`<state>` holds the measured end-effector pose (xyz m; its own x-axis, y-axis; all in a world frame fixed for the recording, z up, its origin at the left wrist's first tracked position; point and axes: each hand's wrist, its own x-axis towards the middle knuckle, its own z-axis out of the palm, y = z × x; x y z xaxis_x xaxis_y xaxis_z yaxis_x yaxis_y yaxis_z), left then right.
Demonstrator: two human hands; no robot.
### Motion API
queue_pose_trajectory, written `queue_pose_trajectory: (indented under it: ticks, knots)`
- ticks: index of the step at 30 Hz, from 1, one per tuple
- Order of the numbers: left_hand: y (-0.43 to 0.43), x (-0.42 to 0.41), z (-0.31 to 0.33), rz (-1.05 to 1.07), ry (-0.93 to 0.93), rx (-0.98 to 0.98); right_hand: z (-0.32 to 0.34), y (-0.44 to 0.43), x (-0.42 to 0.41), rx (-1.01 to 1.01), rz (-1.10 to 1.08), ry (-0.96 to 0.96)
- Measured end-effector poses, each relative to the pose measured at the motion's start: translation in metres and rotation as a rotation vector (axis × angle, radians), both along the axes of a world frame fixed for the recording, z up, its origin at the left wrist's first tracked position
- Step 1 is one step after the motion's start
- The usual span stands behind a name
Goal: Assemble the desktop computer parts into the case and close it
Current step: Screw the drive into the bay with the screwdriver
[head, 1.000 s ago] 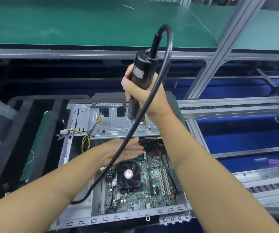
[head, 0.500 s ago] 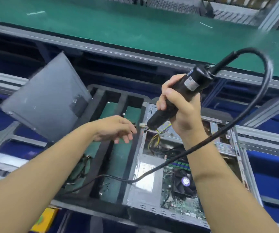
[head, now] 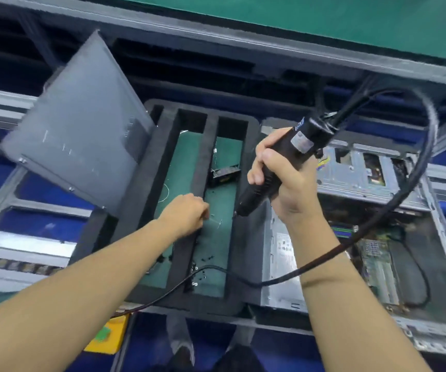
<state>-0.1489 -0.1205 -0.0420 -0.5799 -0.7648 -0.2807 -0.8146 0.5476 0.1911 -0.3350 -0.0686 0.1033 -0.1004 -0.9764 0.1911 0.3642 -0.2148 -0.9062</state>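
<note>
The open computer case (head: 350, 173) lies at the right, motherboard (head: 377, 269) exposed. Beside it the right hand (head: 283, 181) grips an electric screwdriver (head: 298, 142), tip down over the black foam tray (head: 146, 189). The left hand (head: 184, 213) reaches into that tray, fingers curled; whether they pinch anything I cannot tell.

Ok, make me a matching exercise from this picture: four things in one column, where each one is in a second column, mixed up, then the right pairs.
Things
1. screwdriver
2. side panel
3. computer case
4. loose screws

Places
A. lying open on the right, circuit board showing
B. in the near end of the black foam tray
C. gripped in the right hand
D. standing tilted at the tray's left edge

Pairs: 1-C, 2-D, 3-A, 4-B
</note>
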Motion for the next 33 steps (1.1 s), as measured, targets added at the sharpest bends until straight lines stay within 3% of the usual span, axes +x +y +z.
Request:
queue_pose_trajectory:
  ticks: [4,10,18,33]
  knots:
    - [-0.001,-0.005,-0.014,-0.194,-0.199,-0.146,-0.019,0.001,0.012,0.030,-0.046,0.045]
    - [-0.017,-0.025,-0.036,-0.232,-0.337,-0.315,-0.042,-0.002,0.011,0.072,-0.130,0.009]
    - [-0.051,-0.066,-0.070,-0.277,-0.557,-0.239,-0.050,-0.005,0.008,0.063,-0.156,-0.046]
    - [-0.048,-0.076,-0.093,-0.307,-0.592,-0.244,-0.050,-0.004,0.008,0.053,-0.153,-0.076]
